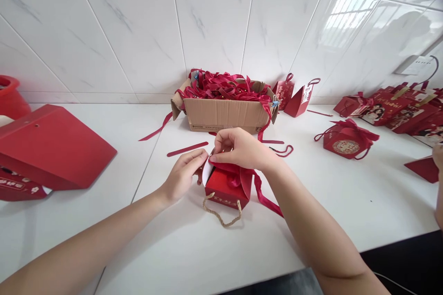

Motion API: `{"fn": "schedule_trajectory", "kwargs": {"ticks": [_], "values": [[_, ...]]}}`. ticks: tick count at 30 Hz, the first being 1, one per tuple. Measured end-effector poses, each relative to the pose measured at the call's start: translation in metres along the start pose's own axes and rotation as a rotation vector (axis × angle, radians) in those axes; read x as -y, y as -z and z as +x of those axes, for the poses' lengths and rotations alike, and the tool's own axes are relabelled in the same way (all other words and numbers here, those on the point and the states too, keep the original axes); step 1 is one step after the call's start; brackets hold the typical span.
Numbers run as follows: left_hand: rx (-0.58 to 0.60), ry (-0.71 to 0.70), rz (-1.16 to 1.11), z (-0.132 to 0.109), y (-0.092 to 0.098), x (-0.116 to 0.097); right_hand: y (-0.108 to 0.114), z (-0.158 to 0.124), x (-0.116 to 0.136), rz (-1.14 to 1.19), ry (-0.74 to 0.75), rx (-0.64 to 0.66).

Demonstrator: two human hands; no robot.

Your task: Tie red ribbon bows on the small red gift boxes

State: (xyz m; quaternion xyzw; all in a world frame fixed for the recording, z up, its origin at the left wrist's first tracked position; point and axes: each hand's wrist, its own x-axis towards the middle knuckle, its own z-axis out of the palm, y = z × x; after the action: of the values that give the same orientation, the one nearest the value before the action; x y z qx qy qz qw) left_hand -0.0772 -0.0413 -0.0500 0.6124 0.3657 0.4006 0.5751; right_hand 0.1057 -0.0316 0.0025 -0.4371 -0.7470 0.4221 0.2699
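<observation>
A small red gift box point(224, 190) with a tan rope handle point(221, 214) stands on the white counter point(346, 198) in front of me. My left hand point(183, 174) grips the box's left top flap, whose white inside shows. My right hand point(242, 147) pinches the red ribbon point(263, 196) over the top of the box; the ribbon's tail trails down to the right.
A cardboard carton point(224, 113) full of red ribbons sits behind the box against the tiled wall. Flat red box blanks point(51, 147) lie at left. A finished ribboned box point(346, 140) and several red bags point(398, 108) stand at right. Another person's hand point(439, 156) shows at the right edge.
</observation>
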Motion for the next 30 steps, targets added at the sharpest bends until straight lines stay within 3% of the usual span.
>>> {"fn": "schedule_trajectory", "kwargs": {"ticks": [5, 10, 15, 19, 22, 24, 26, 30], "values": [[-0.019, -0.054, -0.002, 0.0, 0.006, -0.012, 0.004, -0.005, 0.004, -0.066, 0.112, -0.096], [-0.023, -0.228, -0.049, 0.01, 0.013, -0.05, 0.012, -0.009, 0.007, -0.091, 0.173, -0.071], [-0.164, -0.443, -0.237, 0.025, 0.011, -0.101, 0.035, -0.032, 0.023, -0.089, 0.179, -0.379], [-0.235, -0.527, -0.306, 0.028, 0.005, -0.125, 0.042, -0.071, 0.033, 0.032, 0.102, -0.422], [-0.246, -0.579, -0.311, 0.025, -0.001, -0.133, 0.024, -0.105, 0.021, 0.241, -0.004, -0.344], [-0.258, -0.618, -0.332, 0.021, -0.006, -0.137, 0.001, -0.124, 0.004, 0.386, -0.146, -0.131], [-0.263, -0.653, -0.376, 0.017, -0.01, -0.139, -0.026, -0.136, -0.017, 0.511, -0.271, -0.043], [-0.228, -0.685, -0.399, 0.012, -0.018, -0.142, -0.075, -0.136, -0.048, 0.897, -0.35, -0.38]]}}
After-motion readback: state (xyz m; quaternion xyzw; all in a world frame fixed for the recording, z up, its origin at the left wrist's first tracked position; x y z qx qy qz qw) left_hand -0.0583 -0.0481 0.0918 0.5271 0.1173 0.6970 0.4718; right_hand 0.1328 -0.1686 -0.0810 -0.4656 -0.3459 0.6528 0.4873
